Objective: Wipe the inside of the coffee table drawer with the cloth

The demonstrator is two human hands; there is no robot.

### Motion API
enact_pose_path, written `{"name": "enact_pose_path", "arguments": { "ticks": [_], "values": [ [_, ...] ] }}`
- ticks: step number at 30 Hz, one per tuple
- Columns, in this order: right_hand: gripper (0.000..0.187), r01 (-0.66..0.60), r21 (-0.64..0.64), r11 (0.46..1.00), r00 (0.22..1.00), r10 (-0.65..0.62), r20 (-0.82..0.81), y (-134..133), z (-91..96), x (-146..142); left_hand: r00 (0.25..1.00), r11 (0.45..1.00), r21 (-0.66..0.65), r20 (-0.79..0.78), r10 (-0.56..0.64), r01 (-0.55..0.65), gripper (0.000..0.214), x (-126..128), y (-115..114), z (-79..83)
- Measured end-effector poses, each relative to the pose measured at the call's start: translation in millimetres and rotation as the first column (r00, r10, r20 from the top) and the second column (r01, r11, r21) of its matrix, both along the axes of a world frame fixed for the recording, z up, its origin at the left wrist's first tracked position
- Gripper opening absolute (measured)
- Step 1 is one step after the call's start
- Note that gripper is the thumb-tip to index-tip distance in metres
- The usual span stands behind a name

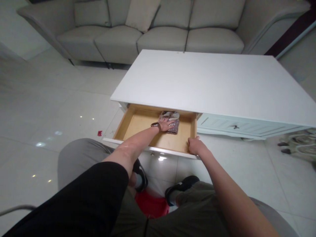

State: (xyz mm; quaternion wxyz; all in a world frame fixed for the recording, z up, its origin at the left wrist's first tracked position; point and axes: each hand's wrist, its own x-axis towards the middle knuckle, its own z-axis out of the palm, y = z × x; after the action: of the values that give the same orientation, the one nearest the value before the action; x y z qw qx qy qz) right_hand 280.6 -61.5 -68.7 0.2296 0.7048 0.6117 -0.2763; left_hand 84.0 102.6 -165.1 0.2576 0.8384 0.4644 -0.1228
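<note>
nearest: the person's trousers [170,223], knees spread. red object [153,205] low between the legs, partly hidden, kind unclear. dark shoes [185,183] just beyond, one to each side. black sleeve [93,187] on the left arm; right forearm bare.

next, the drawer [140,123], pale wood inside, pulled out toward the person. right hand [196,145] at its front right corner, fingers curled closed over the edge, gripping it. left hand [167,125] reaches in over the front, watch [155,124] at the wrist; fingers spread and open, palm down on a folded cloth [174,128]. cloth: patterned, purplish and pale, lying on the drawer bottom, right of middle, toward the back.

off to the left, a small red scrap [99,133] on the glossy tiled floor [64,98].

above and beyond the drawer, the white table [209,79]; to the right, a closed front with a dark knob [236,127].

farthest: grey sofa [163,39], loose cushions [142,13] against its back.
</note>
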Motion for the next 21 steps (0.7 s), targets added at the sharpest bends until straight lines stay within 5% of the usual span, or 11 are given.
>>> {"name": "enact_pose_path", "arguments": {
  "ticks": [7, 10, 16, 21],
  "values": [
    [0.044, 0.025, 0.004, 1.000, 1.000, -0.025, -0.005, -1, -0.1, 1, 0.930, 0.970, 0.070, -0.275, 0.244, -0.234, 0.069, -146, 15, 11.6],
    [0.045, 0.033, 0.004, 0.999, 0.999, -0.033, -0.004, -2, -0.8, 0, 0.926, 0.979, 0.054, -0.319, 0.202, -0.195, 0.070, -186, 3, 17.2],
    [0.045, 0.034, -0.047, 0.998, 0.999, -0.033, 0.018, -5, 0.2, -6, 0.899, 0.989, -0.085, -0.432, 0.070, -0.118, 0.078, -206, -41, 15.5],
    [0.043, -0.002, -0.017, 1.000, 1.000, 0.002, -0.002, -8, -1.0, -2, 0.909, 0.982, -0.166, -0.417, 0.015, -0.092, 0.087, -205, -53, 20.1]
  ]
}}
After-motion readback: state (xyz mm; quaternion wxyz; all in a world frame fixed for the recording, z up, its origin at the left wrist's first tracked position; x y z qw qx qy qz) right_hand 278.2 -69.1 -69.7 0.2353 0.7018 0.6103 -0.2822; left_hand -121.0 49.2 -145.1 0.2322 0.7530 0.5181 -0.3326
